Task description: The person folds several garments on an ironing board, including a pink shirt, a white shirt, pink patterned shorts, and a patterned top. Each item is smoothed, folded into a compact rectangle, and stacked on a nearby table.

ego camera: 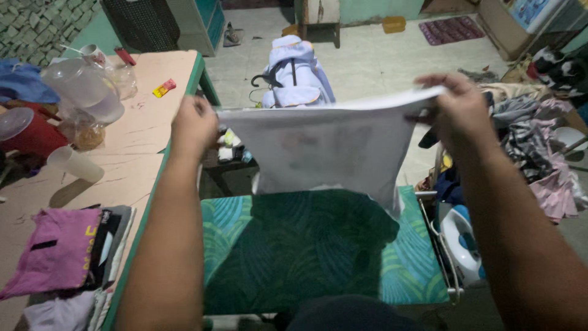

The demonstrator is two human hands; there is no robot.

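A white garment (324, 150) is held up in the middle of the frame, stretched flat between the two hands. Its upper left corner is pinched in the closed left hand (195, 125), and its upper right edge is gripped in the closed right hand (456, 107). The cloth hangs above an ironing board (416, 257) with a green leaf-patterned cover in the lower centre; whether its lower edge touches the cover cannot be told. A white and blue iron (462, 242) is seen at the board's right end. A pile of mixed clothes (539, 153) lies at the right of the frame. At the left, a pink bench (147, 122) carries folded clothes (61, 251) at the lower left and clear plastic containers (86, 92) at the upper left. A pale hooded garment on a hanger (297, 70) is seen at the upper centre.
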